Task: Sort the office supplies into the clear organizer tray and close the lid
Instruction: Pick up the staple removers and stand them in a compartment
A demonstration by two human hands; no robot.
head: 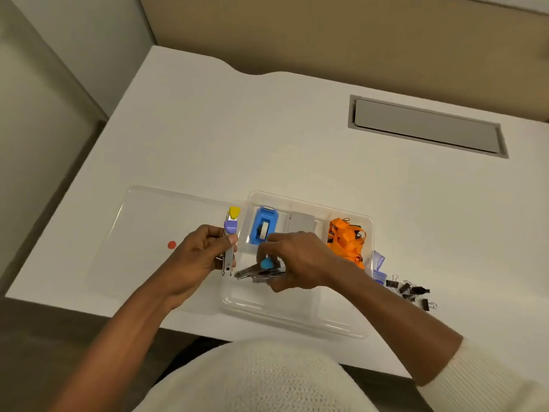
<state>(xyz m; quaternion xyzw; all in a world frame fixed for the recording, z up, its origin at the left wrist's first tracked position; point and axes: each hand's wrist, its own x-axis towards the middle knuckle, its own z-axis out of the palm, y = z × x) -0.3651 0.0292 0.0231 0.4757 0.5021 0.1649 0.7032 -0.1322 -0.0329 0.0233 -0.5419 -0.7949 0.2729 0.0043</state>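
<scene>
Left hand (pixel 202 257) fingers curled tight round a metal staple remover with a purple grip (pixel 228 248), a yellow-tipped one (pixel 234 213) poking out just past it, both right at the tray's left wall. Right hand (pixel 297 260) pinched shut on another metal staple remover with a blue grip (pixel 261 270), held low over the tray's near compartment.

Clear organizer tray (pixel 297 319) as the anchor: blue tape dispenser (pixel 263 226) in its far-left slot, grey box (pixel 301 222) in the slot next door, orange lanyards (pixel 346 239) bundled in the far-right one. Lid (pixel 142 221) lying flat and open off the tray's left side, small red dot (pixel 171 244) on or under it, hard to say which. Outside the tray's right edge: little blue plastic bits (pixel 378 264), then a scatter of black binder clips (pixel 411 291).

Looks like mid-sort, on the staple remover step. Next up, probably: drop the blue one in the near compartment, bring the left-hand pair over the wall beside it. Binder clips and blue bits yet to go, lid last.
</scene>
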